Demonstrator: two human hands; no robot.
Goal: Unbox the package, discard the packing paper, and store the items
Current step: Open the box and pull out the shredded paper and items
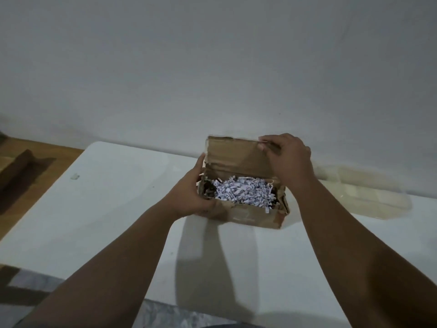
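Here, box (246,209) between hands, right hand (287,157) gripping flap (236,155)

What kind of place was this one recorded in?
Probably a room in a home, not a warehouse: a plain white table against a bare wall, wood flooring at left, one cardboard box being opened by hand.

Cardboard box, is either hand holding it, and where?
Left hand grips the cardboard box at its left end; right hand holds the raised flap's top edge.
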